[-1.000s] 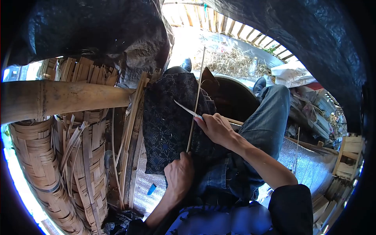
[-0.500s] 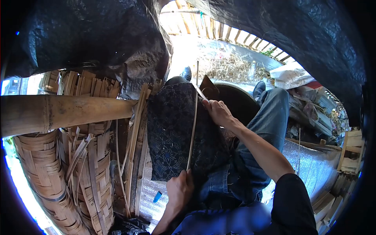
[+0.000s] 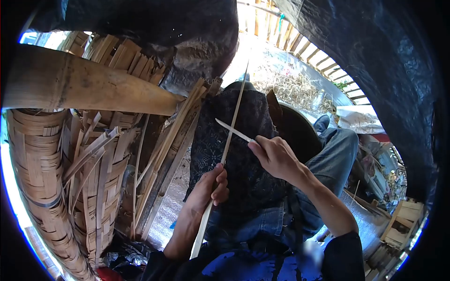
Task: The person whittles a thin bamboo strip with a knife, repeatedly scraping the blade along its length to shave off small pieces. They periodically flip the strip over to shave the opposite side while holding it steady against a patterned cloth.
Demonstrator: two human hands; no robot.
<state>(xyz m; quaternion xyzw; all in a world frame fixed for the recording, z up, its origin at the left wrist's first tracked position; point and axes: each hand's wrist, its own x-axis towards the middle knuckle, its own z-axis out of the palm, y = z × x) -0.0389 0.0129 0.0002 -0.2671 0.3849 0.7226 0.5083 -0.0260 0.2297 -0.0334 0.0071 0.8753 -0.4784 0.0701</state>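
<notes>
My left hand (image 3: 209,186) is closed around a long, thin bamboo strip (image 3: 238,100), whose lower end runs down past my wrist toward my body. The strip slopes up and away over a dark patterned cloth (image 3: 205,140) spread on my leg. My right hand (image 3: 279,158) grips a knife (image 3: 233,129), its handle mostly hidden in the fingers. The pale blade crosses the strip above my left hand, apparently touching it.
To the left stand rolls of woven bamboo (image 3: 42,173), under a thick bamboo pole (image 3: 108,86). Upright split slats (image 3: 164,159) lean beside my leg. Dark plastic sheeting (image 3: 361,51) hangs overhead. Dry straw (image 3: 293,91) lies ahead, and a wooden crate (image 3: 404,220) stands at right.
The knife has come down the strip, nearer to my left hand. My left hand is higher, and more strip shows below it. My view has also shifted.
</notes>
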